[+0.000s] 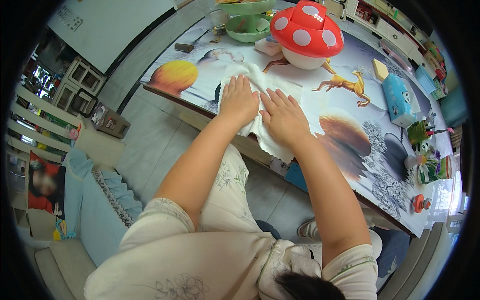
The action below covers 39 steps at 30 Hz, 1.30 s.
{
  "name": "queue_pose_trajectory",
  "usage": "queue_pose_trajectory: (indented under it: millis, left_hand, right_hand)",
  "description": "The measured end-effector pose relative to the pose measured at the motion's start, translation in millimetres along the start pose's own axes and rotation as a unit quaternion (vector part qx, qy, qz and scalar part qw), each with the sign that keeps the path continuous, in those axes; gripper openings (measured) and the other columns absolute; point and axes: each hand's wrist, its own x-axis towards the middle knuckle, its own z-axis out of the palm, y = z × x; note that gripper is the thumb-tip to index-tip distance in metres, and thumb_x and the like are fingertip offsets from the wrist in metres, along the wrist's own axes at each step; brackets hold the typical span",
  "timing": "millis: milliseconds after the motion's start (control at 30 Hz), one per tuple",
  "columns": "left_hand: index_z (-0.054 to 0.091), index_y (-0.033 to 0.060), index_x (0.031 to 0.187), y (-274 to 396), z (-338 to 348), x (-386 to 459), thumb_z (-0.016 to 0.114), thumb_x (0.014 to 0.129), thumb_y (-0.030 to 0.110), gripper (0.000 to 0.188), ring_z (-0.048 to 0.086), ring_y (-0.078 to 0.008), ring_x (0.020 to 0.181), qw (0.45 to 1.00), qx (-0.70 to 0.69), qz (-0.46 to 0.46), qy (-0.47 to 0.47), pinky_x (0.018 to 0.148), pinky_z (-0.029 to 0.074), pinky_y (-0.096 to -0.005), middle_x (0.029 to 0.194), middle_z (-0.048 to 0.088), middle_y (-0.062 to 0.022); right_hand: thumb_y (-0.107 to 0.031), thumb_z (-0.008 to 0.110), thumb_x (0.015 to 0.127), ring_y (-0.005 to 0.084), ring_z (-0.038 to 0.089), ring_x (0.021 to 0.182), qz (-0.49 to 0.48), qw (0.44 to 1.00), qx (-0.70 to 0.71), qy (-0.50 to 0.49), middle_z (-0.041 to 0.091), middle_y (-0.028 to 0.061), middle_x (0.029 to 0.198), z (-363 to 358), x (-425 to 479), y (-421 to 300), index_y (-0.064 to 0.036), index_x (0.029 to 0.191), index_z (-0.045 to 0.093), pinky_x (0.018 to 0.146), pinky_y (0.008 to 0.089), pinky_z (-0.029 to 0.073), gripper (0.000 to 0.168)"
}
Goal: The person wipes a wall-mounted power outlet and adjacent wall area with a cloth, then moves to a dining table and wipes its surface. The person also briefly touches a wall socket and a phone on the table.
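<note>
A white cloth [245, 71] lies spread at the near edge of the table [210, 84], which has a printed cover, and part of the cloth hangs over that edge. Both palms rest flat on it. My left hand [239, 100] is on its left part, fingers pointing away from me. To its right, my right hand [285, 117] presses on the cloth with the fingers slightly spread. The two hands are close together, thumbs nearly touching. Beyond the cloth stands a red mushroom-shaped container [307, 35] with white spots and a white base.
Behind are a green tiered tray [249, 28] and a small dark box [184, 47]. At right stand a blue tissue pack [399, 101], a yellow sponge-like block [380, 69], a green pen holder [418, 133], a jar [446, 167] and a red knobbed object [420, 203].
</note>
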Motion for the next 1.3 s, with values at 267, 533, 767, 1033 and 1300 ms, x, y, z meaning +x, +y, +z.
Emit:
queue_pose_trajectory:
  millis: [267, 533, 767, 1033, 1300]
  left_hand:
    - [0.035, -0.0041, 0.142, -35.7, 3.6, 56.6, 0.041, 0.096, 0.038, 0.062, 0.028, -0.0363, 0.141, 1.0, 0.004, -0.018, -0.024, 0.115, 0.023, -0.0436, 0.151, 0.031, -0.0219]
    - [0.042, -0.0065, 0.136, -78.7, -18.2, 46.1, 0.037, 0.096, 0.041, 0.062, 0.035, -0.0365, 0.137, 0.983, 0.071, -0.161, -0.046, 0.111, 0.031, -0.0425, 0.148, 0.035, -0.0249]
    - [0.066, -0.0058, 0.11, -76.4, -30.2, 31.6, 0.031, 0.099, 0.031, 0.052, 0.053, -0.0433, 0.119, 0.956, 0.162, -0.14, -0.199, 0.1, 0.04, -0.0531, 0.124, 0.059, -0.0266]
    - [0.056, -0.0137, 0.12, 7.4, -17.0, -24.8, 0.041, 0.096, 0.039, 0.059, 0.05, -0.0453, 0.121, 0.972, 0.2, -0.079, -0.1, 0.105, 0.035, -0.0514, 0.128, 0.053, -0.0325]
    - [0.041, -0.0122, 0.135, 129.1, -14.9, -94.9, 0.05, 0.093, 0.032, 0.061, 0.032, -0.0411, 0.137, 0.989, -0.015, 0.145, -0.016, 0.113, 0.025, -0.0495, 0.143, 0.039, -0.0279]
  right_hand:
    - [-0.033, 0.04, 0.098, 0.0264, 0.028, 0.142, 0.023, 1.0, -0.013, 0.002, 0.035, 0.0117, 0.151, 7.9, 25.8, -4.2, -0.01, 0.144, 0.038, 0.116, 0.0423, 0.021, 0.052]
    - [-0.033, 0.034, 0.101, 0.0252, 0.025, 0.144, -0.017, 0.998, -0.018, -0.053, 0.031, 0.0106, 0.154, 21.3, 61.0, -29.1, -0.012, 0.145, 0.037, 0.117, 0.0419, 0.02, 0.049]
    - [-0.033, 0.035, 0.101, 0.0249, 0.028, 0.142, -0.085, 0.995, -0.017, -0.049, 0.032, 0.0088, 0.153, 19.3, 50.3, -24.7, -0.013, 0.145, 0.037, 0.116, 0.0432, 0.022, 0.048]
    - [-0.032, 0.045, 0.098, 0.0259, 0.036, 0.138, -0.028, 0.999, -0.02, -0.009, 0.041, 0.0103, 0.148, -17.6, -34.5, 4.8, -0.008, 0.139, 0.044, 0.114, 0.0429, 0.027, 0.048]
    - [-0.017, 0.058, 0.087, 0.0311, 0.049, 0.127, 0.08, 0.993, -0.05, 0.068, 0.053, 0.0147, 0.136, -74.2, -162.3, 37.1, -0.004, 0.126, 0.056, 0.106, 0.0454, 0.038, 0.041]
